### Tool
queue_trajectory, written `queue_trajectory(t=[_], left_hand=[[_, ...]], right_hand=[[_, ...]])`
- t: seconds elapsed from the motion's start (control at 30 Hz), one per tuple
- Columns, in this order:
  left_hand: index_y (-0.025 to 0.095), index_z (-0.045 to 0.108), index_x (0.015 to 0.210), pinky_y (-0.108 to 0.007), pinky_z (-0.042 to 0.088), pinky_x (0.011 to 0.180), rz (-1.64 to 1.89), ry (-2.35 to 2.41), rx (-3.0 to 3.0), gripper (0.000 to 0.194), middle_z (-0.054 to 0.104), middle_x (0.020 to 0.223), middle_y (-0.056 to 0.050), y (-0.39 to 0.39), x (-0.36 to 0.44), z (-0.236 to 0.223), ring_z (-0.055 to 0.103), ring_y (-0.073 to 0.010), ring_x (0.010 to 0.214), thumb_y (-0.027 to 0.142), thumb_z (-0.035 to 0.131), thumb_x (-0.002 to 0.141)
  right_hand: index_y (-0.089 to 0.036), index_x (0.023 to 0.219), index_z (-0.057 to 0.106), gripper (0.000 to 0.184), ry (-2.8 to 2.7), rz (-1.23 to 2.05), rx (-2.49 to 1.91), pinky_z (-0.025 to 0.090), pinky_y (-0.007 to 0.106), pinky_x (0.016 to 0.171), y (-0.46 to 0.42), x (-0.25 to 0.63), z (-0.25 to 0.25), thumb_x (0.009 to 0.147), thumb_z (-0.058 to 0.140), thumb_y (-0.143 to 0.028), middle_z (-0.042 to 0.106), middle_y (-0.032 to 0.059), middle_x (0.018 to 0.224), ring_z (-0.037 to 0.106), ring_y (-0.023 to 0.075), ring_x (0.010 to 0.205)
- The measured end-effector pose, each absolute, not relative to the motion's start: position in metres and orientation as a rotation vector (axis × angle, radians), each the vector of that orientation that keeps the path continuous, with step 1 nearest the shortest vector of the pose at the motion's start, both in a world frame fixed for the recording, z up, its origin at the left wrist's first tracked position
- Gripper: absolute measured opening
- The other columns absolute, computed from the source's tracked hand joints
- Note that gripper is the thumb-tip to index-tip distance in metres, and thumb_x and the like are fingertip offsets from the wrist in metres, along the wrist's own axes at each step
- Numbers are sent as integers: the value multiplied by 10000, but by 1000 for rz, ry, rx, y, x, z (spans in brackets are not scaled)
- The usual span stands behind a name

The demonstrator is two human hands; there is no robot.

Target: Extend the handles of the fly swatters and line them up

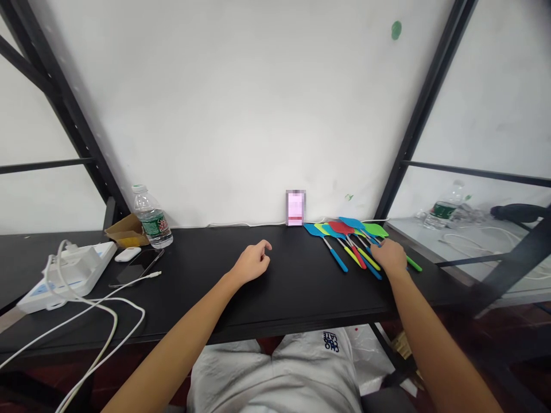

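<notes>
My left hand (253, 261) rests on the black table (284, 292) near its middle, fingers loosely curled and holding nothing. My right hand (391, 256) lies over the handles of several coloured spatulas (346, 235), blue, red, green and yellow, fanned out at the table's right. Its fingers are bent down onto the handles; whether they grip one is hidden.
A small pink-screened device (295, 207) stands against the wall. A water bottle (151, 218), a cardboard box (125, 230), a phone (136, 268), a white charger box (69, 274) and white cables (99, 310) sit at left. Black shelf posts flank the table. Another bottle (444, 207) stands on the right shelf.
</notes>
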State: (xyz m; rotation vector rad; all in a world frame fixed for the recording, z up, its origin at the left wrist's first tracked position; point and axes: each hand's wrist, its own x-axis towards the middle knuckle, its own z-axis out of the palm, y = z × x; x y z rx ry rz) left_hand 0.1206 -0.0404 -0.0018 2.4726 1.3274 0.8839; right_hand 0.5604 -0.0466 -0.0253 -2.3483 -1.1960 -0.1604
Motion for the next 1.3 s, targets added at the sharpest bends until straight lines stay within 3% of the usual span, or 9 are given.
queue_trajectory(t=[0.87, 1.3], left_hand=[[197, 579, 951, -233, 368, 604, 811, 1309, 2505, 261, 526, 611, 44, -38, 120, -3, 518, -127, 600, 108, 435, 751], [201, 579, 933, -231, 363, 598, 781, 1306, 2511, 244, 537, 624, 40, -38, 119, -3, 517, -126, 609, 110, 439, 755]], right_hand=[[-90, 965, 693, 317, -1262, -120, -2377, 492, 371, 734, -49, 557, -22, 743, 540, -257, 663, 222, 976, 630, 336, 953], [-99, 991, 699, 351, -1270, -126, -2381, 489, 379, 759, -49, 556, -22, 774, 522, -311, 663, 213, 1005, 628, 338, 973]])
